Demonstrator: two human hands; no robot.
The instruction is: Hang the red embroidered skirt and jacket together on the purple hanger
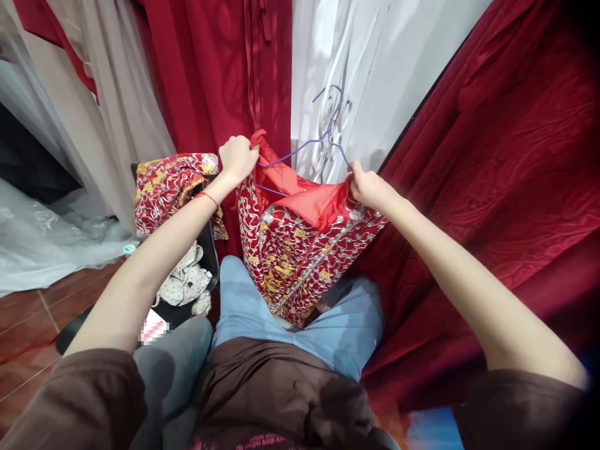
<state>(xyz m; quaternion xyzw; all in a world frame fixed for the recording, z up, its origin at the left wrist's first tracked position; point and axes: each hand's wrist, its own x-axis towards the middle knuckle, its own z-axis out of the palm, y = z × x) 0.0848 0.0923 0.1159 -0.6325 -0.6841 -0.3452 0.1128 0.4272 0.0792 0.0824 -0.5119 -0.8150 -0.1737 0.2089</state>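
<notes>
Two hands are in view, the left hand (237, 157) and the right hand (368, 185), each closed on the top edge of one red embroidered garment (295, 256) with a plain red lining. One purple wire hanger (323, 134) sits inside that garment's opening, and one red string bracelet (207, 197) circles the left wrist. A second embroidered red piece (169, 184) lies over one black chair (209, 250), which also carries one white spotted cloth (185, 281); behind hang two dark red curtains (210, 69) (506, 156) and one white drape (370, 56).
</notes>
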